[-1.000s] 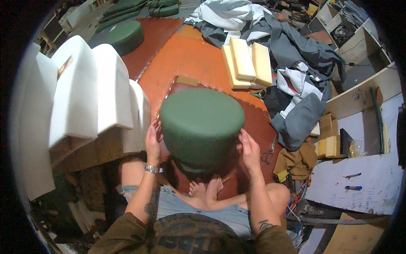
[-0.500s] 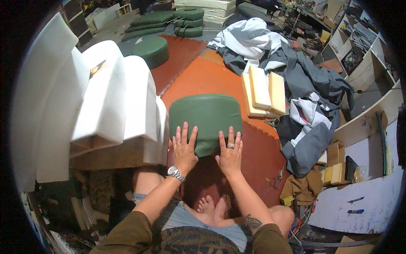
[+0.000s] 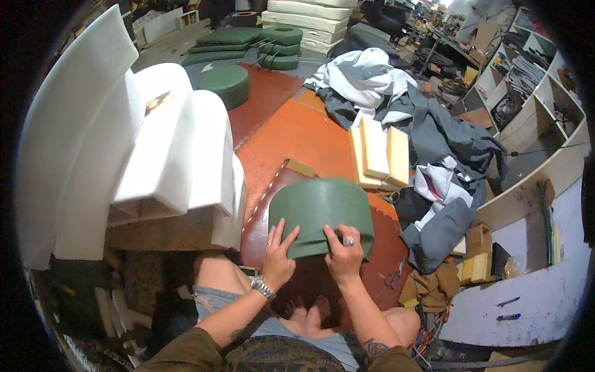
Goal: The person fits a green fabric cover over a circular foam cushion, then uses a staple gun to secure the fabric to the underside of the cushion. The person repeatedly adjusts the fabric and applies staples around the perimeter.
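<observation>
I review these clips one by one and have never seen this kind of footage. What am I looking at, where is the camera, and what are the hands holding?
The picture comes from a wide fisheye camera worn on a person's head, looking down, so straight edges bend near the rim. There is no machine: the two bare forearms rising from the lower edge are the wearer's own. The left hand and right hand both grip the near rim of a round green cushion in front of the seated person. It sits over an orange-brown mat. White foam blocks stand to the left, yellow foam slabs and a heap of grey cloth to the right.
</observation>
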Motion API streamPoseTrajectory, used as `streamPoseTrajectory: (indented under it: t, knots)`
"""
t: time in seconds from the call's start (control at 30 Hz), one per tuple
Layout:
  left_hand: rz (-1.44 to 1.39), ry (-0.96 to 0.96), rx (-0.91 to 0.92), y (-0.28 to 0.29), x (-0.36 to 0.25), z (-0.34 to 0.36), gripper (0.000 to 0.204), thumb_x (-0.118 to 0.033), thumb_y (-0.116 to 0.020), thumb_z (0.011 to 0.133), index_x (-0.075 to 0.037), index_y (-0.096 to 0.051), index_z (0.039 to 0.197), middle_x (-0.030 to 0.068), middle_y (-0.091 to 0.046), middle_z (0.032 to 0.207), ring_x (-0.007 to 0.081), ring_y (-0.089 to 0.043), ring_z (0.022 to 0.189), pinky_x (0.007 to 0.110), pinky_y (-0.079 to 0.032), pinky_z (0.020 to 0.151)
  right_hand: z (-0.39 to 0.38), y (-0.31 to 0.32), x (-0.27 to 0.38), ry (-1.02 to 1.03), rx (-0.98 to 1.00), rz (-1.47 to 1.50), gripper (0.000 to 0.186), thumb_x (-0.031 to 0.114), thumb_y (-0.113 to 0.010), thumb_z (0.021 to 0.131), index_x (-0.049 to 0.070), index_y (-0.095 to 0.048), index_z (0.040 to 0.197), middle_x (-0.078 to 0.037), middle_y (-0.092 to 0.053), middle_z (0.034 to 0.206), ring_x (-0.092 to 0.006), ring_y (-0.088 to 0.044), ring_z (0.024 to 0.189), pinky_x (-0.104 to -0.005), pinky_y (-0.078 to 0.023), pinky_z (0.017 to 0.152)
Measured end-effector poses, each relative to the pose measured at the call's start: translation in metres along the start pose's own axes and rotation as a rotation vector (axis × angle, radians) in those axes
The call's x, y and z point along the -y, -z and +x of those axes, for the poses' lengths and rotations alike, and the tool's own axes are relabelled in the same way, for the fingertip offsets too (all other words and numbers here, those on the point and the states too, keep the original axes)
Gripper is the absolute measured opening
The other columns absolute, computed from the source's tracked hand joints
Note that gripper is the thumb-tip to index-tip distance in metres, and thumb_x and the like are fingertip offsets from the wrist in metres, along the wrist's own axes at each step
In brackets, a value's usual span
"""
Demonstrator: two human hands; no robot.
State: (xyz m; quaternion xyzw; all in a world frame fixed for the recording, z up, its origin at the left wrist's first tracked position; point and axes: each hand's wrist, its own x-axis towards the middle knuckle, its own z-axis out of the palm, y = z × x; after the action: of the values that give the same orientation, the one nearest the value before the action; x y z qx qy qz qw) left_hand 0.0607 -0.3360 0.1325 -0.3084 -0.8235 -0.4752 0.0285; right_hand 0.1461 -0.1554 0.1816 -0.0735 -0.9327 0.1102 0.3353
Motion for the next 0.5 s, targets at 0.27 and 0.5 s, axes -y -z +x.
streamPoseTrajectory:
  t: [0.27,0.5]
  knots:
    - [0.067,-0.159,-0.061,-0.004,-0.031,-0.026,0.068,0.002,-0.060,0.066,-0.005,-0.071,0.133,0.0195,-0.060,0.123,0.0409,-0.057,0.115,0.048,-0.051,0.103,-0.052,0.042,-0.019,-0.051,-0.068,-0.039,0.056,-0.003,-0.066,0.072,0.008,-0.073,0.127,-0.014,-0.067,0.118,-0.0368,-0.064,0.113,-0.0495,-0.051,0.101]
    - [0.104,-0.245,-0.010,0.020,-0.048,-0.044,0.047,0.004,-0.068,0.073,-0.006,-0.075,0.118,0.0143,-0.067,0.112,0.0378,-0.065,0.104,0.048,-0.055,0.093,-0.041,0.066,0.006,-0.072,0.261,0.181,0.041,-0.005,-0.062,0.077,0.005,-0.072,0.116,-0.016,-0.073,0.112,-0.0420,-0.068,0.109,-0.0497,-0.057,0.095]
